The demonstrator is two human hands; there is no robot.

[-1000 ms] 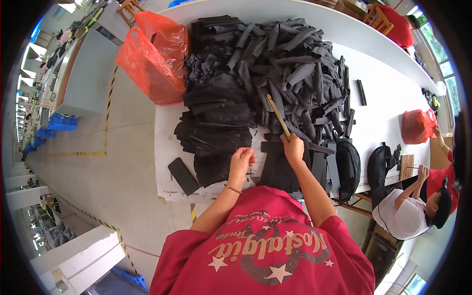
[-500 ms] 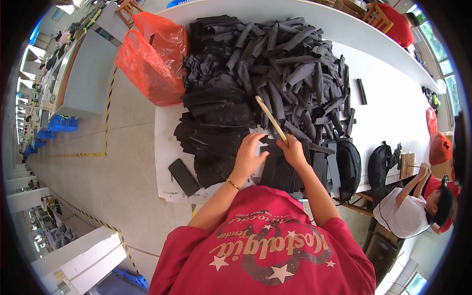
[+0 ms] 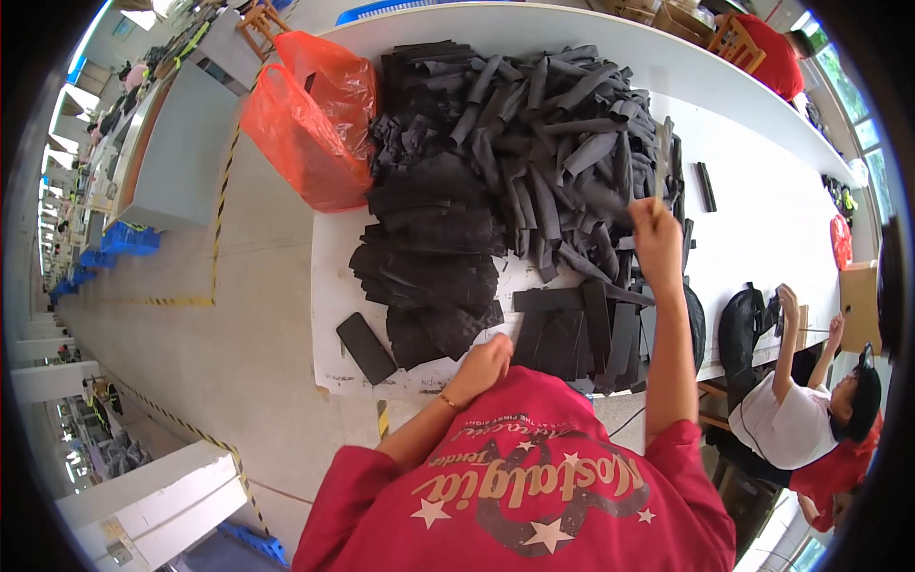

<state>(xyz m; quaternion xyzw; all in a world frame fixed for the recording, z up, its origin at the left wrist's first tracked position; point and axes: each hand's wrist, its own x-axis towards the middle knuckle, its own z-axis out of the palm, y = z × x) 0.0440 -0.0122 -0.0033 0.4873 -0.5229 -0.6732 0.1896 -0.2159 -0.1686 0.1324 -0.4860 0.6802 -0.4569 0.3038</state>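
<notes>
My right hand (image 3: pixel 658 234) is raised over the right part of the heap, closed around a thin pale wooden stick (image 3: pixel 660 172) that points away from me and is smeared by motion. Close to the table's front edge is my left hand (image 3: pixel 484 367), its fingers curled together; what they hold, if anything, is hidden. Just right of it lie flat black strips (image 3: pixel 553 336), some overlapping. Beyond them spreads a big heap of rolled black pieces (image 3: pixel 572 153). Stacks of flat black pieces (image 3: pixel 429 257) lie to the left.
A red plastic bag (image 3: pixel 319 133) stands at the far left of the white table (image 3: pixel 743 210). A black phone (image 3: pixel 366 348) lies at the near left corner. Black bags (image 3: pixel 739 329) are on the right, where a co-worker in white (image 3: pixel 791 410) sits with arms raised.
My right hand has swung right and away with the stick, over the heap. My left hand has drawn back toward me, its fingers closing. The co-worker's hands have moved apart.
</notes>
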